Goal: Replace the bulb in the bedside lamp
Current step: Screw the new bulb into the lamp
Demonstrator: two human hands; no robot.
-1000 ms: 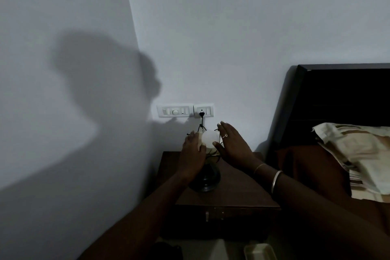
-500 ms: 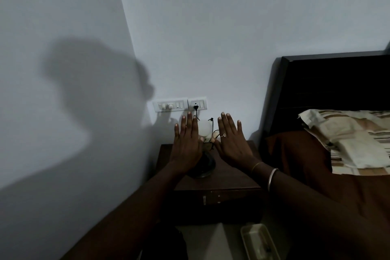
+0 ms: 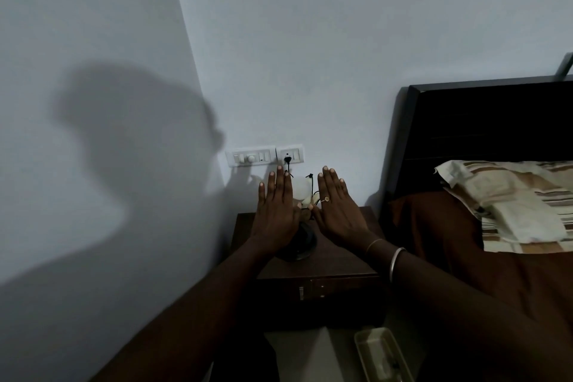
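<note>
A small lamp with a dark round base [image 3: 302, 242] stands on the brown bedside table [image 3: 338, 260]. Its white bulb [image 3: 301, 187] shows between my two hands. My left hand [image 3: 276, 214] is flat, fingers straight and together, just left of the bulb and over part of the base. My right hand [image 3: 336, 211], with a ring, is spread flat just right of the bulb. Neither hand holds anything. The lamp's black plug [image 3: 287, 160] sits in the wall socket.
A white switch panel [image 3: 251, 158] is on the wall above the table. A dark headboard [image 3: 483, 133], a striped pillow [image 3: 514, 201] and a brown sheet lie to the right. A pale tray [image 3: 383, 353] rests on the floor in front of the table.
A second ago my hands were cupped around the bulb. They have since opened flat, palms down, either side of it, and the view has shifted slightly.
</note>
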